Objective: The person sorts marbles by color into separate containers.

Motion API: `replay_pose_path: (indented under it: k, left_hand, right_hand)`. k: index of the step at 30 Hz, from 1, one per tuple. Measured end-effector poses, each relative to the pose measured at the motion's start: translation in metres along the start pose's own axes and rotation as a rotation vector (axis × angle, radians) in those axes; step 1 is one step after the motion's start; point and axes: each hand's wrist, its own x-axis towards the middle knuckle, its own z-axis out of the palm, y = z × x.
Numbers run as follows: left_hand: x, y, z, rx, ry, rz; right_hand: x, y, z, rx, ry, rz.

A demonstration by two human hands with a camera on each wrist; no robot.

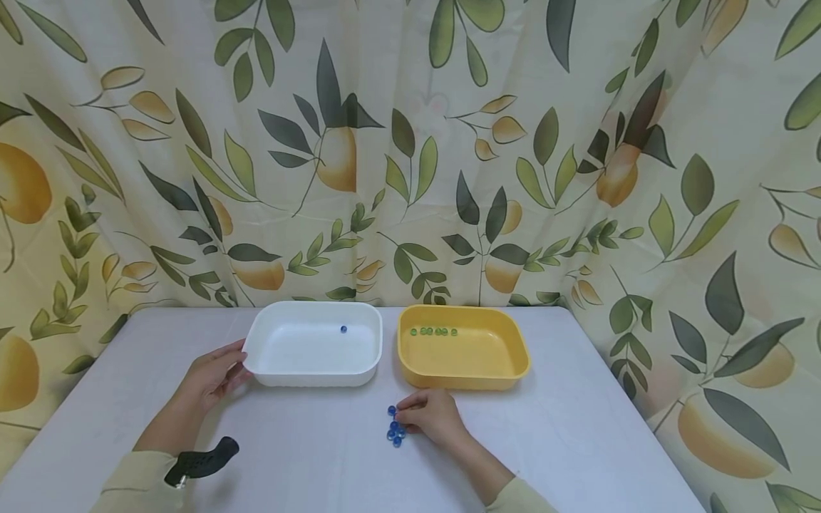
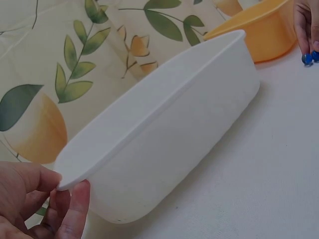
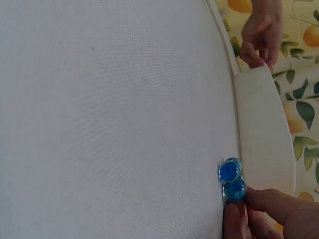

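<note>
My left hand (image 1: pixel 208 377) pinches the left rim of a white plastic tub (image 1: pixel 308 377), fingers and thumb on either side of it in the left wrist view. One blue glass marble (image 1: pixel 343 329) lies inside that tub. In front of the two tubs, my right hand (image 1: pixel 435 417) reaches down to a small cluster of blue marbles (image 1: pixel 397 442) on the table. Its thumb and fingertips pinch at a blue marble (image 3: pixel 235 190) in the right wrist view, with another blue marble (image 3: pixel 230 171) right beside it.
A yellow tub (image 1: pixel 462 381) stands right of the white one, with several green marbles (image 1: pixel 438 331) in a row inside. Both rest near the back edge of a white-covered table (image 1: pixel 308 456). Behind hangs a leaf-and-fruit patterned curtain (image 1: pixel 410 235).
</note>
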Motion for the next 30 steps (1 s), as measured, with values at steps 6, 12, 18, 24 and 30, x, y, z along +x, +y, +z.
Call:
replay_pose_path:
  k: [6,12,18,24,30]
  left_hand:
    - [-0.0008,-0.0002,-0.0001,0.011,-0.001,0.005]
    - [-0.0003,-0.0008,0.0,0.007,-0.003,0.002]
    - [0.0007,-0.0018,-0.0005,0.025,0.002,0.001]
    - [0.0013,-0.0023,0.0,0.039,0.009,0.005]
    - [0.0012,-0.0022,-0.0004,0.028,0.007,0.005]
  right_hand:
    - [-0.0008,-0.0011,0.0009,-0.002,0.015,0.003]
    - [-0.0017,-0.001,0.0011,-0.007,0.021,-0.001]
    - [-0.0003,0.0002,0.0011,0.007,0.017,0.002]
    - [-0.0001,0.0004,0.0003,0.047,0.001,0.022]
    - [-0.001,-0.0005,-0.0011,0.071,-0.011,0.03]
